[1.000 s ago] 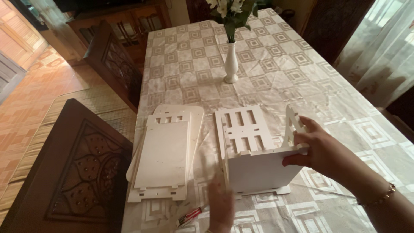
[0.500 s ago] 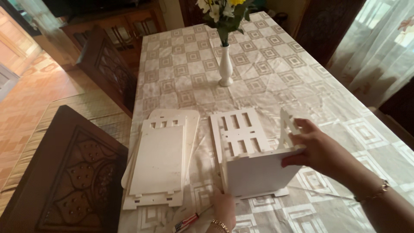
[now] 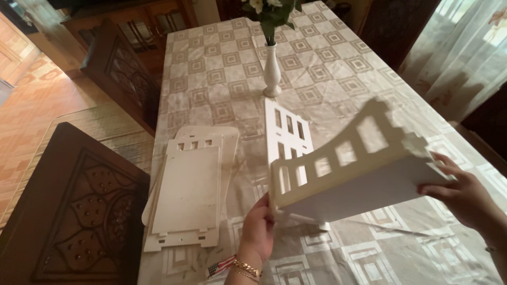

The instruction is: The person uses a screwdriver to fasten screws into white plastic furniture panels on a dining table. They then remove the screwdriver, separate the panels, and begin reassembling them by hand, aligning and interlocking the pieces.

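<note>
Now the vase (image 3: pixel 272 71) holds flowers (image 3: pixel 269 13). Left hand (image 3: pixel 259 229) and right hand (image 3: pixel 459 192) each grip an end of the white shelf (image 3: pixel 359 174), probably part-built. It's lifted off the table (image 3: pixel 222 68) vs. 0.5 s ago; panels (image 3: pixel 187 190) unmoved.

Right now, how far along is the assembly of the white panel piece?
Partly built: the slotted white assembly already has at least two panels joined and is lifted off the table, the left hand at its lower corner and the right hand at its far end. Left to do: a stack of flat white panels lies unassembled on the tablecloth beside it.
</note>
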